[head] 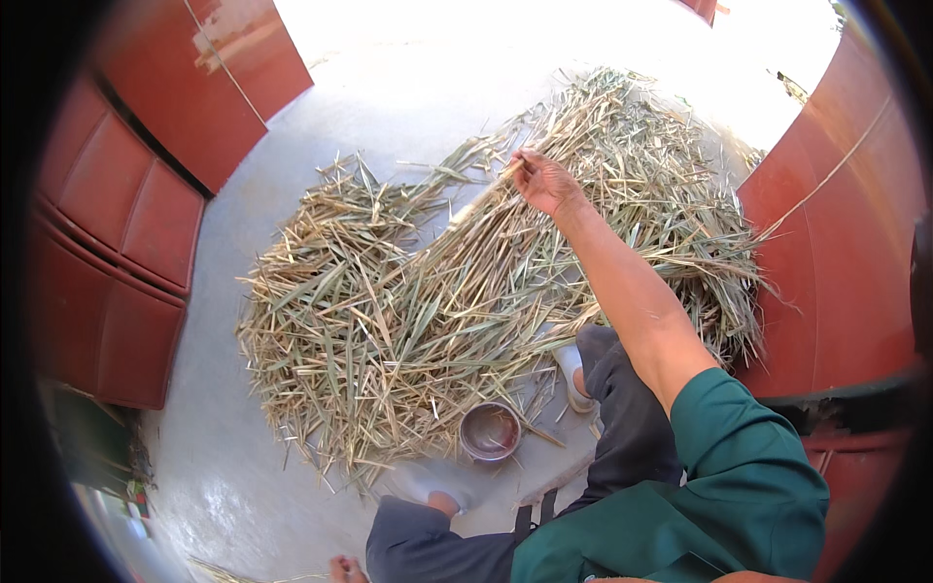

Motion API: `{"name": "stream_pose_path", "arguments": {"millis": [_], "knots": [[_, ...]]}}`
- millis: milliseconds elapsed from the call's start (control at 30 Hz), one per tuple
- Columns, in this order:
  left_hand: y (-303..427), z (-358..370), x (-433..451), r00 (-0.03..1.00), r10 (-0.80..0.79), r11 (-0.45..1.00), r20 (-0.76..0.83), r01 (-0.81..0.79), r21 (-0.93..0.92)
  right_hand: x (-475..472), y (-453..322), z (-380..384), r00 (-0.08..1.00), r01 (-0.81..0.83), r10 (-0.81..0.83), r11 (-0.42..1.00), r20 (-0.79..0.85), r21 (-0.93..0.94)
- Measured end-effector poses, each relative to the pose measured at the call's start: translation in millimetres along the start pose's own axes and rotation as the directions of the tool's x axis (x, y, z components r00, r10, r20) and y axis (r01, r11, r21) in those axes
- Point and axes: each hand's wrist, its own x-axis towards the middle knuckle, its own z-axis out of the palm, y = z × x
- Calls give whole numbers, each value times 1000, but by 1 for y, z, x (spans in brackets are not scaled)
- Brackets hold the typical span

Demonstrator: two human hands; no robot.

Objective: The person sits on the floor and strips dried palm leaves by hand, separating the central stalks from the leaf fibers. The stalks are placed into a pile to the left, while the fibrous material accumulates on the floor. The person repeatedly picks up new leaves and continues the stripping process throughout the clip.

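Observation:
A wide heap of dry reed-like stalks and leaves point(379, 313) covers the floor before me. My right hand point(543, 178) is stretched out over the upper part of the heap, its thumb and fingers closed on the end of a pale stalk point(477, 208) that slants down to the left and looks blurred. At the bottom edge, beside my left knee, only part of my left hand point(348, 568) shows; whether it holds anything is unclear. Some thin stalks point(219, 570) lie close to it on the floor.
A small round metal bowl point(490, 432) stands between my feet at the heap's near edge. Red metal door panels point(824, 270) rise on the right, with a cord across them, and more red panels point(146, 211) stand on the left. A denser pile of stalks point(641, 146) lies at the upper right.

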Motion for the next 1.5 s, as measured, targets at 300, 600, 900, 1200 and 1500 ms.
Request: {"name": "stream_pose_path", "arguments": {"millis": [300, 600, 900, 1200, 1500], "knots": [[314, -170, -89, 58, 727, 396, -684, -850, 349, -189, 106, 119, 892, -139, 329, 852, 310, -506], [409, -110, -67, 205, 879, 295, -430, -943, 153, -221, 141, 111, 834, -12, 381, 735, 398, -677], [376, -84, -11, 315, 863, 334, -394, -942, -20, -181, 98, 92, 955, 41, 177, 719, 240, -694], [396, -75, -24, 265, 709, 261, -653, -959, -105, -204, 143, 111, 934, 30, 206, 769, 292, -638], [348, -126, 12, 874, 199, 139, -444, -473, -870, -186, 141, 91, 970, -6, 170, 732, 174, -681]]}}
